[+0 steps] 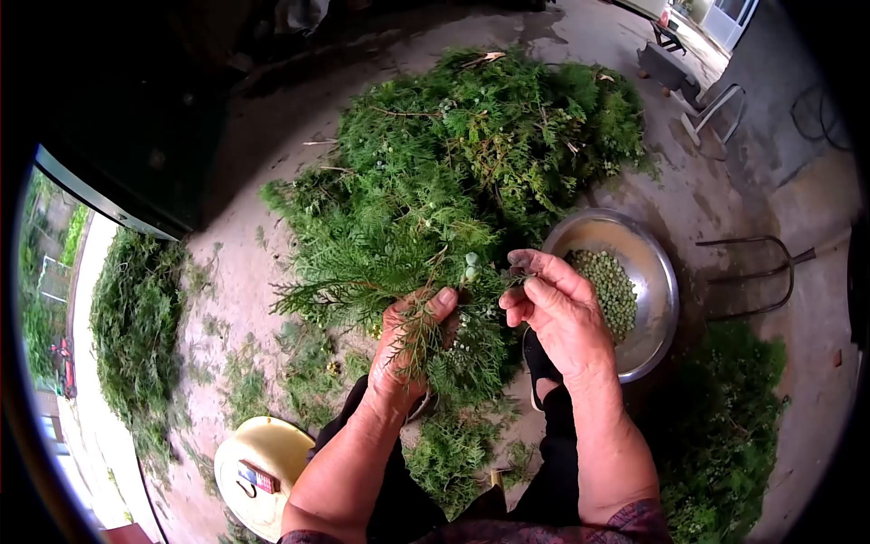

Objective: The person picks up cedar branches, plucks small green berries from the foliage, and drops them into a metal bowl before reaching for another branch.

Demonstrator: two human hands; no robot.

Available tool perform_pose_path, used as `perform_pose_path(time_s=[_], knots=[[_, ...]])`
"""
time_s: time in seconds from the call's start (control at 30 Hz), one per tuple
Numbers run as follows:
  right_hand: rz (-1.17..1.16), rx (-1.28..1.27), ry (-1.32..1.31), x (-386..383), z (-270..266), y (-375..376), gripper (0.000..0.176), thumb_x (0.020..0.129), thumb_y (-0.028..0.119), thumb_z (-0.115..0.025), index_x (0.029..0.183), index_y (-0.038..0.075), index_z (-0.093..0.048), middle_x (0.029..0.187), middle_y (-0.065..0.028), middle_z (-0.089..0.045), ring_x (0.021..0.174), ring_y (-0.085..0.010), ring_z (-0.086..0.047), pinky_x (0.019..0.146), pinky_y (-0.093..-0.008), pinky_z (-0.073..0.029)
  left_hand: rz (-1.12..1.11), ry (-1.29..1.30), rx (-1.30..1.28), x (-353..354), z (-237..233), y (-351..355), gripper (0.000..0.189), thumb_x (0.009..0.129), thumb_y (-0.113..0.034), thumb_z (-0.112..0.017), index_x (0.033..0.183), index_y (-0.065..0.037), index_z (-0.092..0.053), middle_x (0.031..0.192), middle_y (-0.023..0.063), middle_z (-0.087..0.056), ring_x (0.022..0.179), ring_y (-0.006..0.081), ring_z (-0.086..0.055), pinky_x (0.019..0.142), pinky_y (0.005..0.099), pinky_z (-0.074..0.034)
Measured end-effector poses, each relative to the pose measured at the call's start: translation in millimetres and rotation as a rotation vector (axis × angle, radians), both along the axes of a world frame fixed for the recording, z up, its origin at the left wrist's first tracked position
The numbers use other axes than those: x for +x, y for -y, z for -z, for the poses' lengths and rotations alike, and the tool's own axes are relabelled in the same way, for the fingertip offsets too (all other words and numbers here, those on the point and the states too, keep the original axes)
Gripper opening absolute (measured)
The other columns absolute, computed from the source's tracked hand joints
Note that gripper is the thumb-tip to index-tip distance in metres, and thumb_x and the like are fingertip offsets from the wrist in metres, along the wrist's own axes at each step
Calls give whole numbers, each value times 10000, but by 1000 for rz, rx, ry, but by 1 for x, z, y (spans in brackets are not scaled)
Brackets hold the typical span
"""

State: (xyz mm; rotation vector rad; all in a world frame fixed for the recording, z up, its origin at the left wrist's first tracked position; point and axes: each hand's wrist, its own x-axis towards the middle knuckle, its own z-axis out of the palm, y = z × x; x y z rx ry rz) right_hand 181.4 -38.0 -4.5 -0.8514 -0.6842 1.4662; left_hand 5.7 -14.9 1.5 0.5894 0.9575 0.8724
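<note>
In my left hand (pixel 410 340) is a leafy evergreen branch (pixel 358 276), gripped by its stem between thumb and fingers, with fronds spreading to the left. Pale green cones (pixel 471 265) show at the branch just beyond my left thumb. My right hand (pixel 569 313) is closed in a pinch a little to the right of the branch. Whatever lies between its darkened fingertips is too small to make out. Beside my right hand stands a metal basin (pixel 666 299) with many small green cones (pixel 609 295) heaped in it.
A large pile of cut evergreen branches (pixel 471 136) lies ahead. More greenery (pixel 136 326) lies at the left and right. A yellowish round lid or stool (pixel 263 444) with a small box (pixel 261 476) is at lower left. A bent metal frame (pixel 779 258) lies at right.
</note>
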Motion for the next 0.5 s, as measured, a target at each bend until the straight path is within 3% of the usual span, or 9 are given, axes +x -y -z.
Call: perform_pose_path(time_s=[0.07,0.2,0.3,0.33,0.5], knots=[[15,22,72,-6,2,1,256,878,34,-495,1128,-20,-516,898,-71,-581,738,-146,-607,617,-245,-515,-20,-14,65,0,7,0,163,804,-200,-646,759,-69,-561,646,-30,-504,558,69,-434,498,216,-334],[-18,28,131,-18,0,5,264,868,36,-513,1129,-2,-528,901,-51,-591,686,-106,-595,533,-196,-485,-25,13,-10,-2,14,0,222,806,-243,-637,924,-71,-560,830,19,-571,695,111,-515,613,222,-412],[42,6,428,-26,0,7,259,858,44,-528,1116,30,-553,881,-37,-612,652,-80,-583,521,-180,-466,34,172,-34,-4,7,-2,254,790,-220,-662,956,-58,-558,853,16,-581,767,115,-549,668,231,-445],[69,55,595,-28,-1,7,256,849,42,-538,1103,50,-569,840,-30,-630,618,-64,-572,519,-173,-461,57,212,-23,-2,-2,-1,248,776,-177,-679,958,-52,-565,831,6,-586,728,104,-560,628,227,-459],[124,214,757,-38,5,8,265,813,-3,-577,1077,29,-571,846,-58,-654,698,-108,-623,575,-222,-496,-10,29,22,5,13,-1,156,780,-99,-665,882,-43,-561,733,2,-579,576,89,-528,489,210,-413]])
